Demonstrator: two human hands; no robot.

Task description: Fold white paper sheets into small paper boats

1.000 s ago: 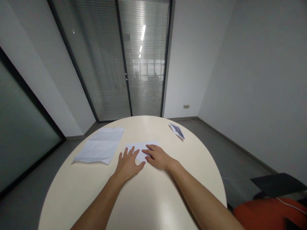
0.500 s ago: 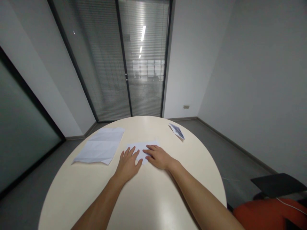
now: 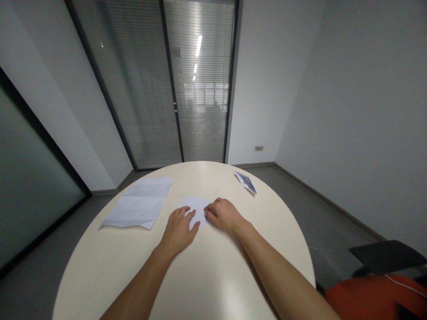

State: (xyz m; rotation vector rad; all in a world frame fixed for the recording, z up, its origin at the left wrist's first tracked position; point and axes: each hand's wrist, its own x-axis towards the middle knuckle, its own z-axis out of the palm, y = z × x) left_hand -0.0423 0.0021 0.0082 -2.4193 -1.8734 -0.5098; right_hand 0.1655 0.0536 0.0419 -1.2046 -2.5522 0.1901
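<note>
- The small white paper (image 3: 197, 214) lies flat on the round cream table (image 3: 200, 271), between the two hands; read it as the centre of a dial, with twelve straight ahead of the person.
- The left hand (image 3: 178, 227) is at eight o'clock, palm down on the paper's near left part, its fingers lightly bent and the thumb well apart from them.
- The right hand (image 3: 224, 215) is at three o'clock, fingers curled and bunched, the tips at the paper's right side; I cannot tell whether they pinch it or only press on it.
- A large creased white sheet (image 3: 136, 202) lies between nine and ten o'clock, apart from the left hand, its near edge lifting a little from the tabletop.
- A folded paper piece (image 3: 246, 182) with dark print rests at two o'clock, near the table's rim and apart from the right hand.
- Beyond the table at twelve stand glass panels (image 3: 150, 98) with blinds.
- At four o'clock, off the table, are a red seat (image 3: 363, 293) and a black armrest (image 3: 390, 257).
</note>
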